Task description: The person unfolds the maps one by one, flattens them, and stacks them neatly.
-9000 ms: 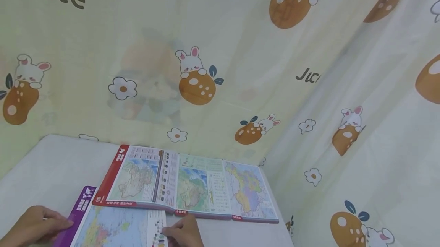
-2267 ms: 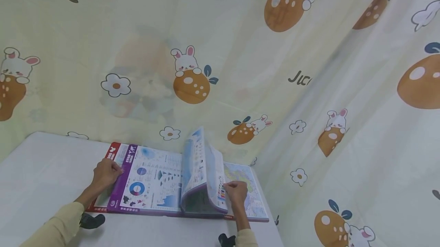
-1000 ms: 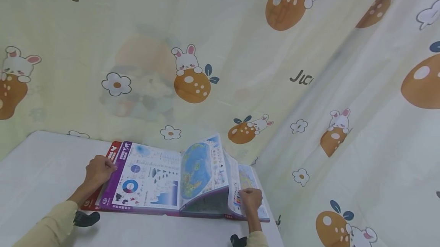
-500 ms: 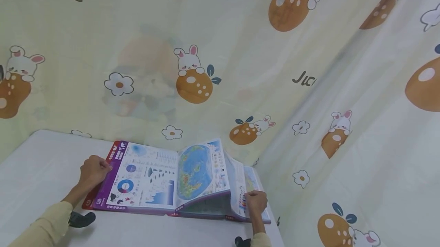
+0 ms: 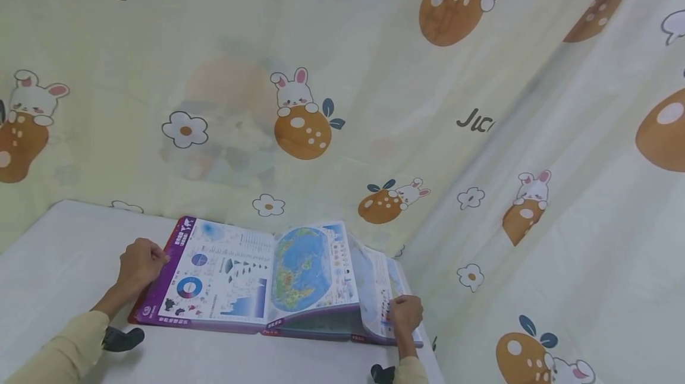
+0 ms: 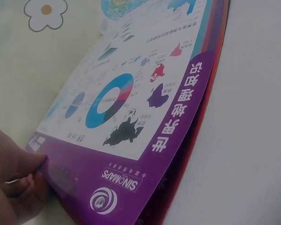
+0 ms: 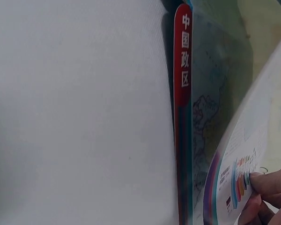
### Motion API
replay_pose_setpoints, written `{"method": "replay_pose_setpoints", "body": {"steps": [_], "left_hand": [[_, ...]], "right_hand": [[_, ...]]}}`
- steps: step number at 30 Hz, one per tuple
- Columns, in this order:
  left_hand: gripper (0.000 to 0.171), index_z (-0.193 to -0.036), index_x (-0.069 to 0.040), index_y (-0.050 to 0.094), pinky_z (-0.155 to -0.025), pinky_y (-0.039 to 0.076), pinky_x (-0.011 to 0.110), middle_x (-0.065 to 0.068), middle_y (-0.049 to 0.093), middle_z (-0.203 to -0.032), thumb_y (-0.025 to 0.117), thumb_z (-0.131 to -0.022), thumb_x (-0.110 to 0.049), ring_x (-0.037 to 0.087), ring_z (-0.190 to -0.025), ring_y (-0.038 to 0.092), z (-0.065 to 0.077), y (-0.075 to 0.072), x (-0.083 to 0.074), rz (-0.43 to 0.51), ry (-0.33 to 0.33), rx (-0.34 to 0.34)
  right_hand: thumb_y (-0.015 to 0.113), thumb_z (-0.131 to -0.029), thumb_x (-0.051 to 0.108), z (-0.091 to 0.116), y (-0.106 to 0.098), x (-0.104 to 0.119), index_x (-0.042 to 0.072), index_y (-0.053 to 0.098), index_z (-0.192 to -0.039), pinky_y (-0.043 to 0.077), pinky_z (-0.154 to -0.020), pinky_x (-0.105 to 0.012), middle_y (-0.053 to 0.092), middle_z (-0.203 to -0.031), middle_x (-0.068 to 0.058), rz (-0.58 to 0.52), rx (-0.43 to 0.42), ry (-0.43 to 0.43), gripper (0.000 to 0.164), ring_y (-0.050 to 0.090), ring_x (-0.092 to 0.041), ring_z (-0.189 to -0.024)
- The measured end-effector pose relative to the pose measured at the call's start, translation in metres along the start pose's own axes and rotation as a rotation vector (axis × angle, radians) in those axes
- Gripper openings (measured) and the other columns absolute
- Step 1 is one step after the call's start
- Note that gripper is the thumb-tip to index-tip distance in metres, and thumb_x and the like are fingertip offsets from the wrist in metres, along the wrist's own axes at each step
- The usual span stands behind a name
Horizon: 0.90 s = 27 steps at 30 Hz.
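A folding world map (image 5: pixel 216 277) with a purple left border lies over a red-edged folding map (image 7: pixel 182 93) on the white table. My left hand (image 5: pixel 140 264) pinches the purple border between thumb and fingers, which the left wrist view shows close up. At the opposite end my right hand (image 5: pixel 408 314) pinches the free edge of the world map's last panel. The middle panel, with a blue oval map, arches up off the sheet below, and the last panel slopes down toward my right hand. Most of the red-edged map is covered; its red label shows in the right wrist view.
A cream curtain (image 5: pixel 342 63) printed with rabbits and orange fruit hangs behind the table (image 5: pixel 214 360) and along its right side. Black wrist mounts (image 5: pixel 123 339) sit below both hands, close over the tabletop.
Since about two seconds ago, the world map has shifted left over the red-edged one and been spread wider. My left hand has moved left, my right hand right, and the raised fold has flattened.
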<state>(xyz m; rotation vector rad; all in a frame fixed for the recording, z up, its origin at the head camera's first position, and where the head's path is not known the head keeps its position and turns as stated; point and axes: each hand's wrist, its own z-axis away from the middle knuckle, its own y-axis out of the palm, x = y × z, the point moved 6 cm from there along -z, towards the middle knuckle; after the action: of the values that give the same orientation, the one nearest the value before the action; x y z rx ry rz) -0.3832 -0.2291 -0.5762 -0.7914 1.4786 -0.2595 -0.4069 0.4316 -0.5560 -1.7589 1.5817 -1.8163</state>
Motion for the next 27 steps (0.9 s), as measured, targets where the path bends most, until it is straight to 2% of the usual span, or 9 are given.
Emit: {"method": "replay_pose_setpoints", "body": {"steps": [6, 13, 18, 22, 27], "left_hand": [[0.022, -0.104, 0.02, 0.066, -0.064, 0.058, 0.041, 0.038, 0.07, -0.095, 0.071, -0.1, -0.001, 0.037, -0.075, 0.068, -0.002, -0.003, 0.001, 0.01, -0.023, 0.004], [0.022, -0.102, 0.021, 0.067, -0.061, 0.054, 0.037, 0.036, 0.07, -0.091, 0.072, -0.099, 0.0, 0.034, -0.072, 0.066, 0.0, -0.004, 0.001, 0.011, 0.0, -0.01], [0.022, -0.102, 0.021, 0.067, -0.062, 0.054, 0.038, 0.037, 0.07, -0.092, 0.072, -0.099, 0.0, 0.035, -0.073, 0.066, 0.0, -0.005, 0.003, 0.002, 0.0, -0.019], [0.021, -0.101, 0.021, 0.067, -0.063, 0.053, 0.037, 0.036, 0.07, -0.09, 0.072, -0.099, 0.0, 0.035, -0.072, 0.066, -0.002, -0.005, 0.005, -0.005, 0.015, -0.024], [0.021, -0.1, 0.021, 0.068, -0.062, 0.052, 0.036, 0.036, 0.071, -0.09, 0.072, -0.099, 0.0, 0.034, -0.071, 0.066, -0.003, -0.006, 0.005, -0.009, 0.016, -0.025]], "right_hand": [[0.07, -0.084, -0.005, -0.005, -0.001, -0.006, -0.01, 0.079, -0.082, 0.05, -0.064, -0.043, 0.076, -0.076, -0.024, 0.032, -0.031, -0.006, 0.011, 0.066, -0.032, -0.063], [0.066, -0.087, -0.007, -0.013, 0.002, -0.018, -0.01, 0.078, -0.083, 0.05, -0.065, -0.047, 0.075, -0.076, -0.024, 0.051, -0.091, -0.062, 0.013, 0.061, -0.03, -0.063], [0.064, -0.088, -0.007, -0.017, -0.001, -0.021, -0.012, 0.076, -0.086, 0.045, -0.061, -0.04, 0.074, -0.079, -0.027, 0.033, -0.099, -0.067, 0.014, 0.061, -0.032, -0.066], [0.062, -0.087, -0.008, -0.022, 0.0, -0.025, -0.01, 0.075, -0.081, 0.039, -0.06, -0.034, 0.073, -0.074, -0.023, 0.041, -0.099, -0.084, 0.015, 0.06, -0.031, -0.066], [0.06, -0.088, -0.008, -0.027, 0.0, -0.028, -0.007, 0.07, -0.073, 0.035, -0.06, -0.034, 0.067, -0.069, -0.017, 0.057, -0.11, -0.093, 0.019, 0.055, -0.028, -0.066]]}}
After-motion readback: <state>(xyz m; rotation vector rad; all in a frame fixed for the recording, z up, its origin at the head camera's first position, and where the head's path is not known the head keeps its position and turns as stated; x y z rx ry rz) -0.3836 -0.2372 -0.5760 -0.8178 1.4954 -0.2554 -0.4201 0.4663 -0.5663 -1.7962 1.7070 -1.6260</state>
